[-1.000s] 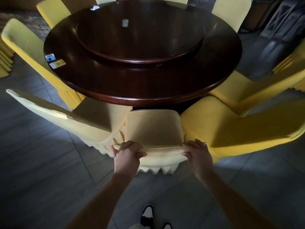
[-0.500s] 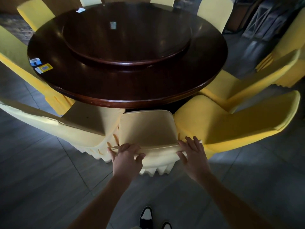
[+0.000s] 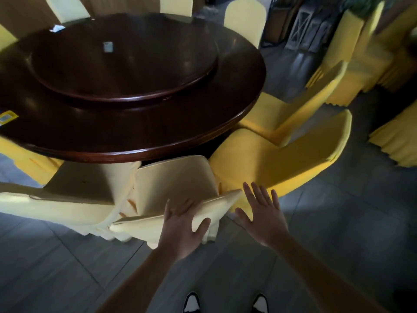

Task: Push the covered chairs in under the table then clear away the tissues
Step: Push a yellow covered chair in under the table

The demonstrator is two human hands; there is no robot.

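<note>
Dim room, grey tiled floor (image 3: pixel 56 256) with diagonal grout lines. Big round dark wood table (image 3: pixel 135 132) fills the left and centre, glossy, with a raised round turntable (image 3: pixel 126 71) on top. Yellow covered chairs ring it. Pale chair (image 3: pixel 176 188) at near centre sits with its seat under the table edge, backrest top toward the camera. Another pale chair (image 3: pixel 74 195) just left of it, touching or nearly so. Brighter yellow chair (image 3: pixel 282 163) to the right stands angled out, seat only partly under the rim; one more yellow chair (image 3: pixel 300 109) behind it, also pulled out. More chair backs (image 3: pixel 244 18) at the far side. Stack of yellow covered chairs (image 3: pixel 352 57) at far right, blurred. Dark framed fixture (image 3: pixel 304 30) beyond, too blurred to name.

Left hand (image 3: pixel 180 224) lies flat on the pale chair's backrest top, fingers straight, thumb spread, not grasping. Right hand (image 3: pixel 261 213) is free of the chair, fingers splayed in the air, holding nothing, near the bright chair's backrest.

On the table: yellow packet (image 3: pixel 8 117) at the left rim, small whitish item (image 3: pixel 108 46) on the turntable, possibly a tissue pack, and a white scrap (image 3: pixel 56 28) at the far left edge. Black and white shoes (image 3: pixel 191 303) at bottom.
</note>
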